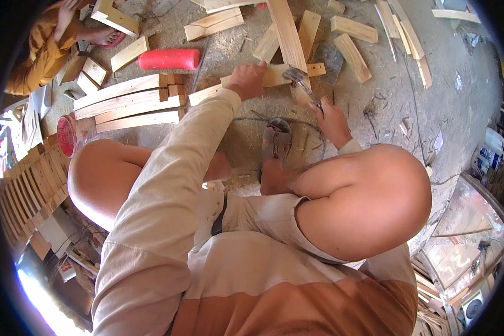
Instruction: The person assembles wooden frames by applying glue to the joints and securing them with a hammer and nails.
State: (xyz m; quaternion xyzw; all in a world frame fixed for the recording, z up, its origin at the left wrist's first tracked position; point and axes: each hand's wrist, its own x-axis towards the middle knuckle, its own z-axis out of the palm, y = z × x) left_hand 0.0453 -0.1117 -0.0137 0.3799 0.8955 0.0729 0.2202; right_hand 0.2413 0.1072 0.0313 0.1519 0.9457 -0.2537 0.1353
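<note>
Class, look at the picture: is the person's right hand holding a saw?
No, the right hand grips a hammer over a wooden slat.

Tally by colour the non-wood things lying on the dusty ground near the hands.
Red: 2, a red plastic cylinder and a red round container
Grey: 2, a grey metal claw hammer and a grey strapped sandal
Total: 4

I see a short pale wooden slat [274, 75] lying flat on the dusty floor, almost crosswise in front of me, under a long plank [285, 33] that crosses over it. A hammer [302, 84] with a metal head is tilted above it, the head just over the place where the two pieces cross.
</note>
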